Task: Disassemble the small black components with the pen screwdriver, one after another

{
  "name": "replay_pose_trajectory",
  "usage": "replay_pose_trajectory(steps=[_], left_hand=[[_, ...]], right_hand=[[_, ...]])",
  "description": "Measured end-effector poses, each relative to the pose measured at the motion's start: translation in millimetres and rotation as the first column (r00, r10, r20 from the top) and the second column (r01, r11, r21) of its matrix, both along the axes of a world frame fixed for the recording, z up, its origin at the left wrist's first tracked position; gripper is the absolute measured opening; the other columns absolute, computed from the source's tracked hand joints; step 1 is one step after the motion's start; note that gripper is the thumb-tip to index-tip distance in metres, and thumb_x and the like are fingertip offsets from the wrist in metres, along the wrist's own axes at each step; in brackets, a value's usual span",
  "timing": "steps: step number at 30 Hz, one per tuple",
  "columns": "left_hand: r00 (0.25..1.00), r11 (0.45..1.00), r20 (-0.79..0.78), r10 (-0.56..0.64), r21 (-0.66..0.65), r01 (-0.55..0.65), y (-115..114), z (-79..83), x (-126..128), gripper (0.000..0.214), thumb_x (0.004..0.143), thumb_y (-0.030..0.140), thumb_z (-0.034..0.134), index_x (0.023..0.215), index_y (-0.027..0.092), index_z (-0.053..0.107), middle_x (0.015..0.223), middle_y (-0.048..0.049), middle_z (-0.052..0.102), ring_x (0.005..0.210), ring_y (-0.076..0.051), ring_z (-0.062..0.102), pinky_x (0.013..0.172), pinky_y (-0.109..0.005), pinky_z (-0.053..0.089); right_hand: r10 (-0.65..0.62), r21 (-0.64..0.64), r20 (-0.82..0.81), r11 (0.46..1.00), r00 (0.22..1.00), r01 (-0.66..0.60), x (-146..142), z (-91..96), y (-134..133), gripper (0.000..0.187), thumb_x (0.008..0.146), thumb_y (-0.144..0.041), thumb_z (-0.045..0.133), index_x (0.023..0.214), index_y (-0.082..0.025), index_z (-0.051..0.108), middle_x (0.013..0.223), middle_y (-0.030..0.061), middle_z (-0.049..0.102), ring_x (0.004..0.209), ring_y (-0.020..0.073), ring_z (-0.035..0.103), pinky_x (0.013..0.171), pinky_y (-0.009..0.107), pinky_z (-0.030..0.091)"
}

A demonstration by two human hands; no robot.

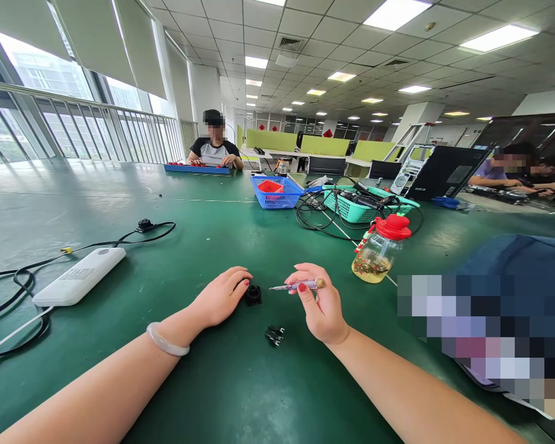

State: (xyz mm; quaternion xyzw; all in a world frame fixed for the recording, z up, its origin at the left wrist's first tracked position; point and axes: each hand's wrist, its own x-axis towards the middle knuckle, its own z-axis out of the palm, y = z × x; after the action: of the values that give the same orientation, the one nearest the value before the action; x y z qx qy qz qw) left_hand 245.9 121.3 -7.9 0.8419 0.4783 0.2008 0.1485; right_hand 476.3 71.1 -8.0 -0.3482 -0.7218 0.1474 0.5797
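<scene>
My right hand (321,305) pinches a small screwdriver (305,285) with a clear purplish handle. Its thin metal tip points left, above the tabletop. Beside the tip, on the green table, sits a small black round-topped part (254,295). My left hand (222,296) rests on the table just left of that part, fingers stretched out and the thumb tip close to its edge; whether they touch I cannot tell. Nearer to me, between my forearms, lie small black pieces with shiny metal ends (274,335).
A white power bank (79,276) with black cables lies left. Farther back are a blue basket (277,198), a teal basket (351,213) of cables and a red-lidded bottle (382,250). Dark blue fabric (513,265) lies right. A person (215,148) sits across the table.
</scene>
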Motion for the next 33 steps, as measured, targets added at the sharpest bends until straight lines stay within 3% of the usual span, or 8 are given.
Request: replay_pose_trajectory(steps=[3, 6, 11, 14, 18, 22, 26, 33], left_hand=[[0.99, 0.99, -0.033, -0.135, -0.049, 0.134, -7.1, 1.4, 0.9, 0.047, 0.097, 0.044, 0.027, 0.136, 0.024, 0.046, 0.141, -0.0053, 0.052, 0.131, -0.022, 0.046, 0.114, -0.041, 0.035], [0.975, 0.977, -0.059, -0.214, -0.017, 0.213, -18.8, 3.8, 6.5, 0.051, 0.096, 0.049, 0.033, 0.141, 0.025, 0.04, 0.144, -0.0075, 0.049, 0.131, -0.025, 0.045, 0.112, -0.044, 0.036], [0.962, 0.966, -0.128, -0.243, 0.062, 0.252, -41.2, 5.8, 21.7, 0.07, 0.078, 0.07, 0.054, 0.134, 0.028, 0.048, 0.145, -0.0112, 0.044, 0.129, -0.035, 0.044, 0.11, -0.056, 0.033], [0.96, 0.966, -0.151, -0.238, 0.068, 0.25, -52.3, 7.3, 29.4, 0.069, 0.072, 0.073, 0.058, 0.124, 0.029, 0.055, 0.144, -0.0123, 0.042, 0.127, -0.037, 0.045, 0.107, -0.062, 0.032], [0.941, 0.948, -0.17, -0.293, 0.076, 0.309, -59.2, 8.7, 35.2, 0.054, 0.077, 0.068, 0.057, 0.114, 0.029, 0.06, 0.139, -0.0123, 0.044, 0.124, -0.035, 0.045, 0.105, -0.062, 0.032], [0.935, 0.937, -0.171, -0.312, 0.11, 0.333, -59.4, 7.7, 37.0, 0.031, 0.091, 0.05, 0.047, 0.107, 0.027, 0.061, 0.131, -0.0096, 0.049, 0.117, -0.028, 0.051, 0.104, -0.055, 0.036], [0.924, 0.924, -0.177, -0.34, 0.12, 0.363, -63.1, 5.9, 35.0, 0.026, 0.095, 0.042, 0.042, 0.101, 0.024, 0.059, 0.126, -0.0072, 0.052, 0.116, -0.024, 0.052, 0.105, -0.049, 0.037], [0.923, 0.935, -0.201, -0.327, 0.076, 0.347, -101.5, 11.6, -3.1, 0.025, 0.097, 0.038, 0.036, 0.103, 0.023, 0.056, 0.131, -0.0095, 0.049, 0.124, -0.024, 0.047, 0.109, -0.048, 0.037]], right_hand=[[-0.06, -0.054, -0.111, 0.997, 0.992, 0.055, 3.0, -3.4, 7.9, 0.025, 0.099, -0.039, 0.042, 0.117, -0.022, 0.048, 0.091, 0.0044, 0.066, 0.066, 0.0144, 0.063, 0.067, 0.033, 0.055], [-0.084, -0.113, -0.241, 0.992, 0.967, 0.058, 6.5, -7.6, 19.3, 0.028, 0.098, -0.042, 0.044, 0.117, -0.021, 0.047, 0.085, 0.0025, 0.065, 0.062, 0.0128, 0.06, 0.062, 0.03, 0.054], [-0.153, -0.306, -0.463, 0.952, 0.873, 0.004, 8.6, -15.7, 36.3, 0.036, 0.091, -0.05, 0.051, 0.112, -0.02, 0.047, 0.073, -0.0017, 0.064, 0.05, 0.01, 0.055, 0.052, 0.025, 0.049], [-0.212, -0.398, -0.544, 0.917, 0.812, -0.027, 7.8, -18.2, 41.0, 0.04, 0.086, -0.053, 0.056, 0.108, -0.02, 0.048, 0.068, -0.0035, 0.064, 0.046, 0.0087, 0.052, 0.048, 0.022, 0.046], [-0.25, -0.44, -0.602, 0.896, 0.758, -0.054, 6.6, -18.6, 45.2, 0.042, 0.081, -0.054, 0.06, 0.104, -0.021, 0.048, 0.063, -0.005, 0.064, 0.042, 0.0078, 0.05, 0.043, 0.02, 0.043], [-0.332, -0.509, -0.633, 0.859, 0.7, -0.052, 6.9, -18.7, 50.9, 0.04, 0.078, -0.052, 0.062, 0.098, -0.02, 0.049, 0.055, -0.0057, 0.062, 0.037, 0.0082, 0.048, 0.037, 0.019, 0.038], [-0.374, -0.533, -0.639, 0.845, 0.672, -0.037, 9.4, -20.5, 54.3, 0.032, 0.081, -0.047, 0.06, 0.094, -0.021, 0.048, 0.052, -0.0066, 0.06, 0.034, 0.0075, 0.045, 0.035, 0.017, 0.034], [-0.401, -0.553, -0.638, 0.833, 0.657, -0.029, 12.4, -21.8, 56.3, 0.023, 0.084, -0.041, 0.057, 0.09, -0.022, 0.045, 0.049, -0.0074, 0.058, 0.031, 0.0073, 0.042, 0.033, 0.017, 0.032]])
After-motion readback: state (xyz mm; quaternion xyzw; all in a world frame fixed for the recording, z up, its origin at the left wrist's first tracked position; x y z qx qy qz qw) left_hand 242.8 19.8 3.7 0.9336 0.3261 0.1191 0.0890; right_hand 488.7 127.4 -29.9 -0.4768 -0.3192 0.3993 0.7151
